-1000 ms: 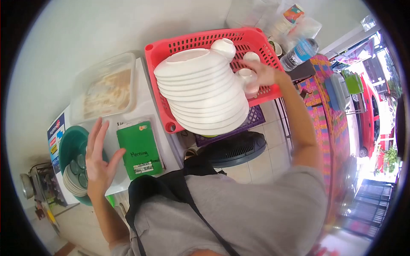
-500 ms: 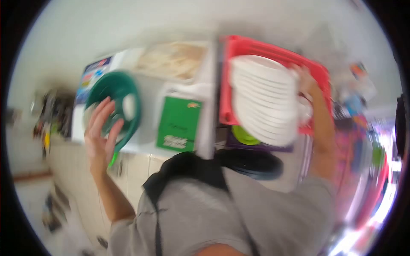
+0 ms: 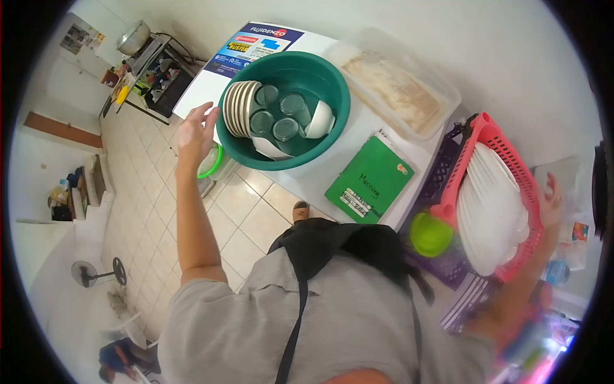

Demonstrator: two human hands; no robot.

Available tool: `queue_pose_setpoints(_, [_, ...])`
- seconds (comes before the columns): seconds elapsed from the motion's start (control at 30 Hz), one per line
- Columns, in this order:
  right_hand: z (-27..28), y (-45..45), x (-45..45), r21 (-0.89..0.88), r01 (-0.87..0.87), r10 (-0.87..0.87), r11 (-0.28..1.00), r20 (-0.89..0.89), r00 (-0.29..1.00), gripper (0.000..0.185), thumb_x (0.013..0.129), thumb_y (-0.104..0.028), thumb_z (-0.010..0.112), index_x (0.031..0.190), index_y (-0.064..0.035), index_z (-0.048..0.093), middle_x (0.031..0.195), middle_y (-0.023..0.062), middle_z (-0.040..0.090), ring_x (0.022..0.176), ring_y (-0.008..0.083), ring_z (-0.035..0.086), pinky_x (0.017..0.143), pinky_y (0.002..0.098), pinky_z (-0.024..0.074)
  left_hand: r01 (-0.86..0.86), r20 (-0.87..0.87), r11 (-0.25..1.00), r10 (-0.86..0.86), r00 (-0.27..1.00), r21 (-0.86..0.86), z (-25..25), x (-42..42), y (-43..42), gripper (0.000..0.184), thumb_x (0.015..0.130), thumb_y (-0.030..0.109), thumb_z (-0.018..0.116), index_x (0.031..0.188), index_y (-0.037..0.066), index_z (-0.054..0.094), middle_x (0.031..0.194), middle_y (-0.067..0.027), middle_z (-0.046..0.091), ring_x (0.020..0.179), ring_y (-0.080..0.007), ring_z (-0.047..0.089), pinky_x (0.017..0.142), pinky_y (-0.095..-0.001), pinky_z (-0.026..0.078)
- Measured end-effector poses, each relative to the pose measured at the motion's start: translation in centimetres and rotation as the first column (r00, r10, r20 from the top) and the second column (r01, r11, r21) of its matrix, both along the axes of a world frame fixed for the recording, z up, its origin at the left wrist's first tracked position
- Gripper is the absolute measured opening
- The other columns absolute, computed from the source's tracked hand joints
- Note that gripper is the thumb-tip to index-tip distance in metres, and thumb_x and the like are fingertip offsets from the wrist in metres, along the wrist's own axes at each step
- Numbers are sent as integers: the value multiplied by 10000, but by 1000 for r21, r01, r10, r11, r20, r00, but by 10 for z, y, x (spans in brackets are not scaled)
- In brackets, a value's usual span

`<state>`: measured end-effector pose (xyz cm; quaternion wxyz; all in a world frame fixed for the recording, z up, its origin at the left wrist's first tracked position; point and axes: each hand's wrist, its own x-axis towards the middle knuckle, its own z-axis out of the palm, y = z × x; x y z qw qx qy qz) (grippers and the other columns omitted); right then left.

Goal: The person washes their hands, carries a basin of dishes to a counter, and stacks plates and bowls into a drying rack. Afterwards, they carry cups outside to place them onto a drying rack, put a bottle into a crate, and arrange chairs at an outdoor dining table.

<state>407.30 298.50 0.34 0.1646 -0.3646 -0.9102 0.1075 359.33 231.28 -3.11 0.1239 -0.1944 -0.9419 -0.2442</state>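
Bright daylight glare lower right; edges fisheye-warped, right side blurred

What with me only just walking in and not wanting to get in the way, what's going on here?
Someone in a grey shirt is standing over dishes. Their left hand is open beside a green tub holding small plates, glasses and a white bowl. Their right hand is at the far side of a pink basket full of stacked white dishes; whether it touches is unclear. Neither hand appears to hold anything. A green notebook lies between.
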Motion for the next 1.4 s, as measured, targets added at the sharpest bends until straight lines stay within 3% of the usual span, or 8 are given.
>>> queue_pose_setpoints(0.17, [30, -219, -198, -510, -529, 331, 679, -430, 840, 372, 934, -91, 586, 1299, -37, 541, 1109, 99, 634, 996, 151, 618, 886, 291, 497, 16, 7, 994, -16, 1000, 111, -24, -22, 6, 364, 973, 304, 531, 1177, 18, 627, 1059, -219, 655, 911, -354, 653, 816, -416, 492])
queue_pose_setpoints(0.43, [-62, -384, -405, -253, -569, 623, 783, 328, 710, 417, 889, -220, 547, 1229, 21, 553, 1157, 239, 611, 1049, 359, 605, 893, 514, 441, 187, -11, 965, -188, 982, 185, -38, -30, 1, 390, 895, 236, 656, 1207, 12, 590, 1133, -182, 625, 965, -307, 643, 778, -393, 514])
queue_pose_setpoints(0.53, [-107, -395, -455, -243, -409, 471, 880, 559, 682, 450, 887, -218, 541, 1249, 43, 485, 1148, 206, 632, 1118, 383, 537, 986, 414, 438, 205, 35, 950, -219, 975, 234, -36, -33, -1, 392, 886, 229, 671, 1204, 14, 594, 1129, -164, 630, 956, -283, 645, 735, -363, 521])
queue_pose_setpoints(0.77, [-130, -420, -478, -89, -306, 284, 948, 669, 686, 535, 881, -213, 549, 1323, 62, 428, 1251, 265, 562, 1131, 416, 545, 881, 410, 531, 171, 85, 938, -205, 975, 302, -36, -50, -11, 405, 872, 214, 691, 1225, 39, 599, 1142, -147, 636, 967, -254, 647, 697, -335, 523])
queue_pose_setpoints(0.87, [-124, -419, -479, -477, 165, 7, 863, 338, 941, 454, 878, -178, 544, 1295, 0, 526, 1275, 272, 546, 1115, 427, 586, 848, 428, 552, 222, -97, 938, -203, 974, 266, -30, -52, -8, 361, 872, 169, 685, 1200, 39, 608, 1117, -149, 639, 965, -274, 644, 746, -343, 519])
queue_pose_setpoints(0.93, [-117, -412, -474, -258, -201, 297, 945, 421, 857, 313, 876, -163, 541, 1150, -72, 660, 1190, 255, 615, 1063, 401, 636, 855, 433, 552, 327, -139, 894, -298, 945, 306, -26, -51, 4, 322, 864, 132, 682, 1166, 38, 619, 1099, -151, 641, 958, -291, 640, 768, -348, 516])
queue_pose_setpoints(1.1, [-76, -409, -471, -293, -208, 335, 933, 503, 797, 242, 859, -176, 574, 1038, -106, 722, 1079, 193, 681, 1014, 342, 666, 846, 414, 556, 793, -238, 591, -757, 609, 148, -35, -23, 74, 222, 759, 52, 725, 974, 58, 671, 969, -102, 655, 887, -308, 614, 789, -384, 514])
queue_pose_setpoints(1.4, [-74, -383, -469, -255, -419, 489, 872, 515, 704, 483, 704, -437, 691, 1014, -67, 707, 1090, 192, 674, 1049, 344, 638, 889, 433, 530, 899, -201, 426, -894, 401, -101, -74, -19, 138, 140, 668, 79, 680, 808, 93, 682, 943, -102, 681, 910, -323, 607, 784, -427, 496])
